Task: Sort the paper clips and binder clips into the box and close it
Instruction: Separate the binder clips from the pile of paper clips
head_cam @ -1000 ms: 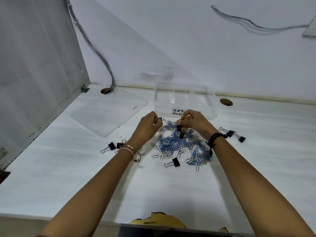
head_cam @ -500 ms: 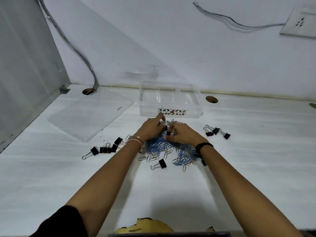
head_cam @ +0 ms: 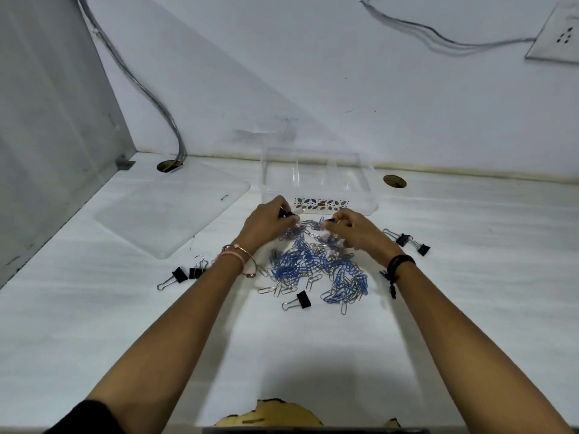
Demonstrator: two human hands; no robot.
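Observation:
A heap of blue and silver paper clips (head_cam: 316, 267) lies on the white desk in front of a clear divided box (head_cam: 316, 180), which stands open. Its clear lid (head_cam: 169, 214) lies flat to the left. My left hand (head_cam: 266, 225) pinches a small black binder clip at the heap's far left edge. At the heap's far right edge my right hand (head_cam: 354, 230) is closed on another small black clip. Loose black binder clips lie at the left (head_cam: 185, 274), at the right (head_cam: 407, 241) and at the front (head_cam: 297, 300).
A grey partition (head_cam: 47, 120) walls off the left side. Two cable holes (head_cam: 169, 166) (head_cam: 394, 181) sit in the desk near the back wall, with cables rising from the left one. A wall socket (head_cam: 560, 39) is at the top right.
My hands, pressed together over the heap half a second ago, have drawn apart. Each now holds a black clip near the box front.

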